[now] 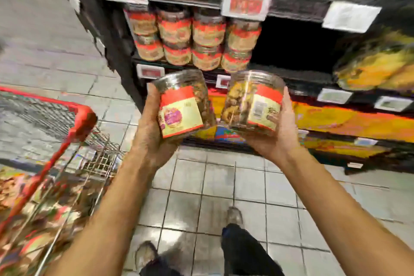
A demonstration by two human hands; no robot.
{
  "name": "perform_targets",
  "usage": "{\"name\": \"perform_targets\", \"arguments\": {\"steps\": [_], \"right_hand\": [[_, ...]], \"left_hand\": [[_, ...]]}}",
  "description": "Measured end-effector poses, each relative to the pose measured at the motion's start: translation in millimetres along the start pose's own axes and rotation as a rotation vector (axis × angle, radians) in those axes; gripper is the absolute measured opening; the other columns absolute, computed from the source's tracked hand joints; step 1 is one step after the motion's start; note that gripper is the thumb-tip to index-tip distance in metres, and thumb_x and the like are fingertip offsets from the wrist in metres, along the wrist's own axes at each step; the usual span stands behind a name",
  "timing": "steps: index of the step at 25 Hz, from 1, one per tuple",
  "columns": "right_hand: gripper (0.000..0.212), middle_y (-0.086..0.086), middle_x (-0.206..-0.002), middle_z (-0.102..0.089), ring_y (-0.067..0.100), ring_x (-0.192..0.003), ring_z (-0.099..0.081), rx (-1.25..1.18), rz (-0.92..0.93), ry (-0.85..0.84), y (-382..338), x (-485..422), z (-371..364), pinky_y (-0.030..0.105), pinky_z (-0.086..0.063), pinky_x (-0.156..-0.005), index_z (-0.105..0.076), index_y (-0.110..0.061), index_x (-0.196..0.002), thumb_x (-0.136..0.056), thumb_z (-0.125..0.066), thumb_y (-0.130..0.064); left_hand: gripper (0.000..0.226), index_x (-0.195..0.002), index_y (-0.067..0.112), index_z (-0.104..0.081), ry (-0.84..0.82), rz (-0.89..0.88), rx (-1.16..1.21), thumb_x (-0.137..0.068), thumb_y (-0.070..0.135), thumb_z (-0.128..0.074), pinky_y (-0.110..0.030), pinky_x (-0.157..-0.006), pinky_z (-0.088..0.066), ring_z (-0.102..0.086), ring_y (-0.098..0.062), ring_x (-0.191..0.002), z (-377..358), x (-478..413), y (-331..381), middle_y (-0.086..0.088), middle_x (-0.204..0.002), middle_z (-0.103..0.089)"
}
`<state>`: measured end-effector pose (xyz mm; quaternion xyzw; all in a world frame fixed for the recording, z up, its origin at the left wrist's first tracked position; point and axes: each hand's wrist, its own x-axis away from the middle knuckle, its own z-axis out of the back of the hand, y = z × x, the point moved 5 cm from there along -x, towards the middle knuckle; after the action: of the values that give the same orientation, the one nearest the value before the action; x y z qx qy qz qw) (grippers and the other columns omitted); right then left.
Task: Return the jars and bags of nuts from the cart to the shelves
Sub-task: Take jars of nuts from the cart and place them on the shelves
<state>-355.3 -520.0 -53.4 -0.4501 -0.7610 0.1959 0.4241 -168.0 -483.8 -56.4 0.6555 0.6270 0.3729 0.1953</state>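
My left hand (pixel 149 127) grips a clear jar of nuts (pixel 182 103) with a red and cream label, tilted a little. My right hand (pixel 276 134) holds a second, similar jar (pixel 254 99) beside it; the two jars are close but apart. Both are raised in front of a black shelf (pixel 291 69) where several like jars (pixel 195 38) stand stacked in two layers at the left. The shelf's dark space (pixel 295 45) to the right of that stack holds nothing I can see. The red wire cart (pixel 76 123) at lower left contains more jars and bags (pixel 33 219), blurred.
Yellow bags (pixel 376 67) lie on the shelf at the right. Lower shelves carry orange and yellow packs (pixel 336 123). Price tags (pixel 246 3) line the shelf edges. Grey floor tiles (pixel 212 186) and my two feet are below. The whole frame is motion-blurred.
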Motion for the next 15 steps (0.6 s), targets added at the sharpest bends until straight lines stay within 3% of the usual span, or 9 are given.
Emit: {"name": "perform_targets", "arguments": {"steps": [2,3,6,8,10,13,15], "right_hand": [[0.071,0.004,-0.080,-0.072,0.021,-0.076,-0.069,-0.001,0.028,0.139,-41.6,-15.8,52.5,0.036,-0.056,-0.078,-0.076,-0.018,-0.080,-0.089,-0.026,-0.068],[0.071,0.004,-0.081,-0.072,0.021,-0.080,-0.068,-0.034,0.058,0.125,-62.7,-24.3,69.9,0.039,-0.053,-0.086,-0.077,-0.019,-0.078,-0.089,-0.027,-0.068],[0.067,0.005,-0.090,-0.071,0.023,-0.089,-0.066,-0.033,0.125,0.214,-108.4,-59.9,121.3,0.046,-0.042,-0.101,-0.073,-0.020,-0.091,-0.089,-0.027,-0.068],[0.064,0.006,-0.095,-0.070,0.024,-0.094,-0.064,-0.052,0.130,0.242,-119.1,-84.8,142.7,0.049,-0.041,-0.104,-0.069,-0.020,-0.099,-0.090,-0.026,-0.067],[0.062,0.005,-0.093,-0.070,0.023,-0.091,-0.065,-0.084,0.138,0.228,-128.8,-109.6,160.5,0.047,-0.046,-0.098,-0.068,-0.020,-0.100,-0.091,-0.027,-0.065],[0.055,0.001,-0.087,-0.072,0.019,-0.084,-0.069,-0.155,0.178,0.170,-130.7,-143.0,179.0,0.039,-0.052,-0.086,-0.067,-0.023,-0.101,-0.092,-0.029,-0.063],[0.053,0.000,-0.088,-0.072,0.019,-0.085,-0.069,-0.166,0.197,0.117,-128.9,-154.6,187.3,0.039,-0.051,-0.089,-0.064,-0.023,-0.105,-0.094,-0.028,-0.061]], "left_hand": [[0.057,-0.102,0.018,-0.071,-0.022,0.012,-0.088,-0.070,0.058,-0.047,-0.034,-0.078,-0.058,-0.070,-0.014,-0.086,-51.8,-30.8,-36.2,-0.001,-0.094,-0.074],[0.052,-0.101,0.018,-0.069,-0.026,-0.009,-0.146,-0.071,0.056,-0.052,-0.032,-0.075,-0.058,-0.071,-0.013,-0.083,-76.1,-48.5,-54.5,0.000,-0.090,-0.075],[0.042,-0.105,0.015,-0.063,0.068,-0.126,-0.271,-0.073,0.042,-0.066,-0.026,-0.067,-0.056,-0.070,-0.010,-0.076,-112.8,-110.6,-89.0,0.003,-0.084,-0.074],[0.055,-0.112,0.011,-0.058,0.140,-0.250,-0.372,-0.067,0.038,-0.072,-0.025,-0.070,-0.054,-0.069,-0.008,-0.079,-131.4,-145.3,-97.0,0.003,-0.089,-0.071],[0.065,-0.109,0.016,-0.055,0.186,-0.360,-0.502,-0.055,0.049,-0.074,-0.028,-0.077,-0.055,-0.067,-0.008,-0.085,-142.0,-182.7,-112.8,0.003,-0.096,-0.068],[0.079,-0.112,0.013,-0.047,0.202,-0.480,-0.709,-0.051,0.058,-0.071,-0.038,-0.092,-0.050,-0.063,-0.020,-0.101,-148.5,-231.7,-136.0,-0.005,-0.109,-0.063],[0.081,-0.111,0.009,-0.044,0.241,-0.533,-0.864,-0.054,0.059,-0.073,-0.026,-0.093,-0.042,-0.057,-0.024,-0.106,-147.9,-252.4,-146.3,-0.004,-0.109,-0.057]]}}
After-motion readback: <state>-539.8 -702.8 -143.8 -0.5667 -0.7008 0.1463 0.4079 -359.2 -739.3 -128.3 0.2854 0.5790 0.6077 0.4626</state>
